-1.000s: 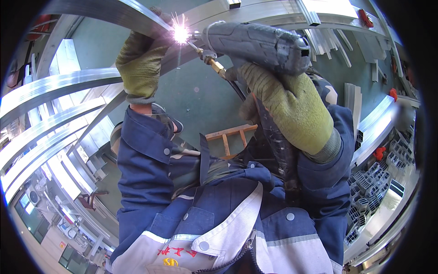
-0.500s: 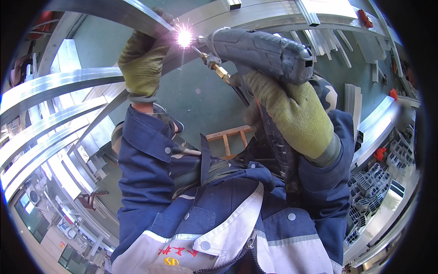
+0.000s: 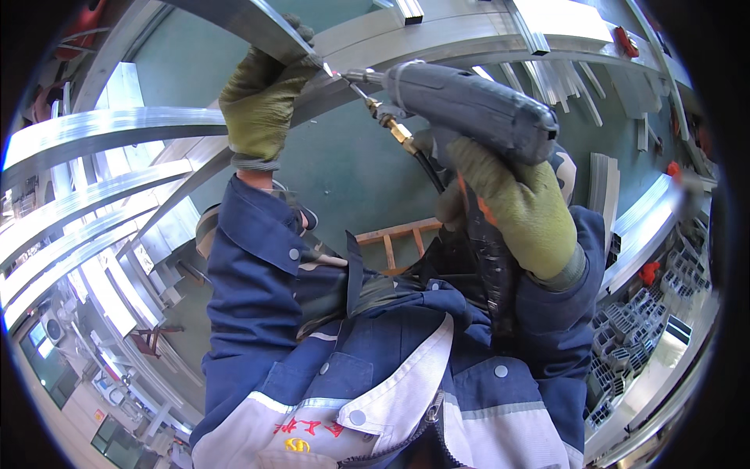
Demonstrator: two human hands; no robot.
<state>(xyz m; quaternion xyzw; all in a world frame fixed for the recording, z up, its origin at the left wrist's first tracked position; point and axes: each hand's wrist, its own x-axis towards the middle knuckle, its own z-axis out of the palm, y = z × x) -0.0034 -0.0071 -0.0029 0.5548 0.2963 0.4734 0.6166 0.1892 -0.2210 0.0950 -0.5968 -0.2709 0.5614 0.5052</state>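
Observation:
In its yellow-green work glove, my left hand (image 3: 262,109) is closed around the end of a shiny metal profile (image 3: 242,27) that comes in from the upper left; fingertips show on its far side. My right hand (image 3: 523,211), gloved alike, grips the handle of a grey welding gun (image 3: 469,105). The gun lies tilted, its nozzle pointing left at the profile's end, close to my left fingers. Below the nozzle runs a thin wire guide with a brass fitting (image 3: 401,133) and a black hose. A small faint glow shows at the tip, without sparks.
A wide metal beam (image 3: 461,35) crosses behind the work. Long metal profiles (image 3: 117,125) stretch out at left. Cut profiles (image 3: 633,328) are stacked at right, with a bundle of strips (image 3: 601,180) nearer. A small wooden frame (image 3: 391,242) lies on the green floor.
The bright weld flash and sparks have gone out. The gun and my right hand have shifted slightly right and down; my left hand and the profile's end appear a little further right.

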